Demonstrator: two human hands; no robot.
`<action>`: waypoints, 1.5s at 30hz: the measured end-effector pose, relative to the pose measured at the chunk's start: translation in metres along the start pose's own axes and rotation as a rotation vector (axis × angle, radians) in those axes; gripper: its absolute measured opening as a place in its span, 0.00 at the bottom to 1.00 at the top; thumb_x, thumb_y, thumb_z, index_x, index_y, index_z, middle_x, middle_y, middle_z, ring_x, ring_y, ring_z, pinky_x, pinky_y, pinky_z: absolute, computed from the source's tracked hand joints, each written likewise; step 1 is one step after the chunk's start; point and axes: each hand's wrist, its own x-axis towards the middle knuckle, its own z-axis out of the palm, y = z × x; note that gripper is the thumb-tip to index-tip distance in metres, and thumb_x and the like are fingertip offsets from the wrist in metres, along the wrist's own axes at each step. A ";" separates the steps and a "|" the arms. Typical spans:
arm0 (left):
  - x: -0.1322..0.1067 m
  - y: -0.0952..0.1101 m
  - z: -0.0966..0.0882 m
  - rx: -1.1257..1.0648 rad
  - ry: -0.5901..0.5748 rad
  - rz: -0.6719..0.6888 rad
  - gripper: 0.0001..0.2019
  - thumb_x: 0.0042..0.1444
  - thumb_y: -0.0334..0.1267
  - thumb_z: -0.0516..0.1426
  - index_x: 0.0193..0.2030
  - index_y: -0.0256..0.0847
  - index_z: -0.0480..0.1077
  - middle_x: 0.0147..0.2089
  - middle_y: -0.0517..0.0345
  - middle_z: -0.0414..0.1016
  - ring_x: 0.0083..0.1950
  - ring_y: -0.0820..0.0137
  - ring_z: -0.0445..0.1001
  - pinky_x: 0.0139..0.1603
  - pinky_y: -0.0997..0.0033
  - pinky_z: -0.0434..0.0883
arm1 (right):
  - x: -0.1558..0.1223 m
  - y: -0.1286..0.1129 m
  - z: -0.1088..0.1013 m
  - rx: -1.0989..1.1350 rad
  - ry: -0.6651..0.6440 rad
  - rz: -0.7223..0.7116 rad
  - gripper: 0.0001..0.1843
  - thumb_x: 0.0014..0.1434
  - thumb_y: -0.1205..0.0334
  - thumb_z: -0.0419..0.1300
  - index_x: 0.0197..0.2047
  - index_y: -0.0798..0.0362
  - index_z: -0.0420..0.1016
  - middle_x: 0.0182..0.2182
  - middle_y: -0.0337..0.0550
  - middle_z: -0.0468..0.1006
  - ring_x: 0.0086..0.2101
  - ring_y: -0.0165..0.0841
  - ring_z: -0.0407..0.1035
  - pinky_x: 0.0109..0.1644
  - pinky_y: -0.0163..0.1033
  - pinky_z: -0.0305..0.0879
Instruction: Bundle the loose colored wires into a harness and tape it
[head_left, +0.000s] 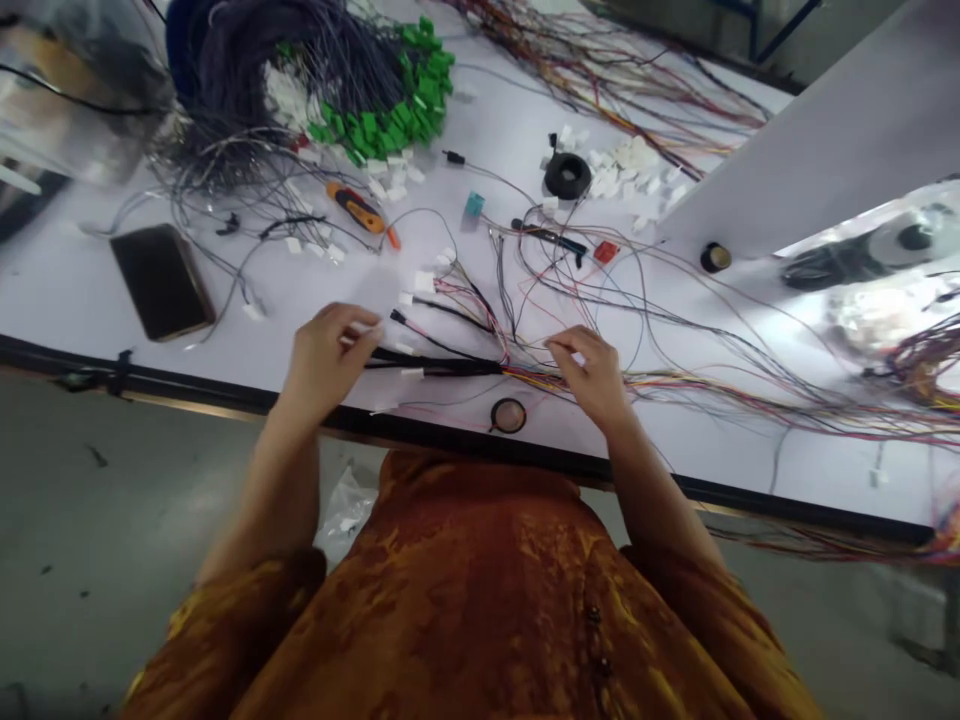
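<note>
A black-sleeved wire harness (435, 365) lies across the white table (247, 290) near its front edge. My left hand (328, 358) is shut on the harness's left end, near small white connectors. At its right end, the harness fans into loose red, yellow and blue wires (540, 378). My right hand (589, 375) curves over these wires, and its fingers hide whether it grips them. Thin wires with white connector ends (424, 283) lie just beyond the harness. A small round dark-rimmed disc (508, 415) sits between my hands, close to the table edge.
Beyond my hands lie a phone (163, 282), an orange-handled screwdriver (356, 208), a black ring (568, 175) and white connectors (626, 165). A dark wire bundle with green connectors (375, 95) sits farther back. A white panel (817, 140) rises at the right.
</note>
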 end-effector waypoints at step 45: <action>0.051 0.135 0.141 -1.041 -0.631 -0.383 0.08 0.50 0.35 0.67 0.35 0.38 0.75 0.38 0.55 0.79 0.40 0.71 0.78 0.46 0.70 0.74 | -0.045 0.050 -0.054 0.039 0.509 0.402 0.10 0.62 0.60 0.57 0.41 0.53 0.77 0.32 0.40 0.79 0.26 0.28 0.69 0.35 0.38 0.67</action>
